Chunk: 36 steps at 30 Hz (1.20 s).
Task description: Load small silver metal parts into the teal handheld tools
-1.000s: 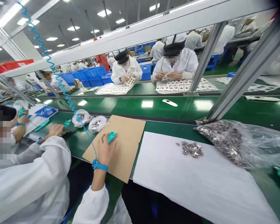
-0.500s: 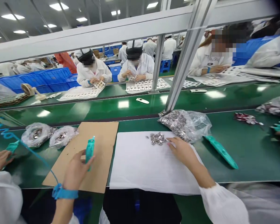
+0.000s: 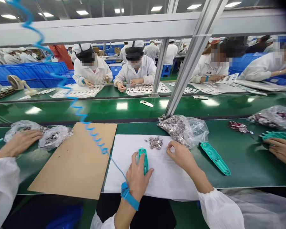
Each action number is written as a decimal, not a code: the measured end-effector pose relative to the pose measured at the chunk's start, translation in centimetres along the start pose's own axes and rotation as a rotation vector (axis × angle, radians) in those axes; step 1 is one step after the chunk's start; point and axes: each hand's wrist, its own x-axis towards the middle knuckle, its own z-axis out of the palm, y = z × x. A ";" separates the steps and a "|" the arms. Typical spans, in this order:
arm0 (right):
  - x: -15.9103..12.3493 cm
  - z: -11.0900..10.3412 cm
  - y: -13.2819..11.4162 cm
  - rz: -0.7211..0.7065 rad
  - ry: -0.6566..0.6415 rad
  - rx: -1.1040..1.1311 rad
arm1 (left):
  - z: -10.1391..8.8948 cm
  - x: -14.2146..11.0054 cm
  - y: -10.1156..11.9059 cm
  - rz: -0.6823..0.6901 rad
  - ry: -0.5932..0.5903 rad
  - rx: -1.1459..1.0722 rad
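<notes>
My left hand [image 3: 137, 176] is closed around a teal plastic casing [image 3: 143, 159], holding it over a white paper sheet [image 3: 119, 146]. A blue strap [image 3: 130, 197] circles that wrist. Thumb and fingertips together, my right hand [image 3: 182, 156] is pinched just right of a small heap of shiny metal parts [image 3: 156, 143]. Whatever sits in the pinch is too small to make out. Behind the right hand lies a clear plastic bag [image 3: 183, 128] full of such metal parts. Another teal casing [image 3: 215, 159], long and hollow, rests on the green table to the right.
A brown cardboard sheet [image 3: 73, 165] lies to the left, crossed by the strap's blue coiled cord [image 3: 92, 135]. A co-worker's hand [image 3: 26, 140] is at the bags [image 3: 54, 136] on the left; another person's hand [image 3: 282, 149] holds teal parts at right. A metal post [image 3: 195, 60] rises ahead.
My left hand has carried the teal casing rightward from above the cardboard to above the white paper. My right hand has drawn slightly away from the metal heap, fingertips now pinched. The left co-worker's hand moved to the bags.
</notes>
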 end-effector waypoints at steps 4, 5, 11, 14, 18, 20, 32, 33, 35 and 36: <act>-1.5 -0.3 0.4 -0.053 -0.015 0.077 | -3.1 0.1 -2.0 0.175 -0.160 -0.078; -1.8 -0.4 0.4 -0.084 -0.028 0.098 | -3.9 0.2 -2.6 0.233 -0.193 -0.093; -2.9 -0.4 -0.2 -0.152 -0.114 0.148 | -5.2 1.0 -4.7 0.364 -0.385 -0.092; -3.3 -0.8 -0.8 -0.136 -0.148 0.186 | -5.0 1.2 -4.9 0.377 -0.414 -0.100; -3.9 -1.4 -1.6 -0.142 -0.190 0.182 | -4.7 1.3 -5.1 0.394 -0.382 -0.114; -4.0 -1.5 -1.8 -0.138 -0.211 0.176 | -4.3 1.3 -5.3 0.413 -0.352 -0.127; -5.1 -1.1 -1.7 -0.007 -0.165 0.242 | -2.6 0.7 -5.8 0.450 -0.262 -0.124; -5.2 -1.0 -1.9 -0.015 -0.149 0.257 | -2.6 0.8 -5.7 0.452 -0.263 -0.122; -5.3 -0.6 -2.4 -0.047 -0.140 0.279 | -2.6 0.9 -5.7 0.456 -0.259 -0.119; -5.3 -0.3 -2.5 -0.068 -0.143 0.278 | -2.6 0.9 -5.7 0.458 -0.257 -0.117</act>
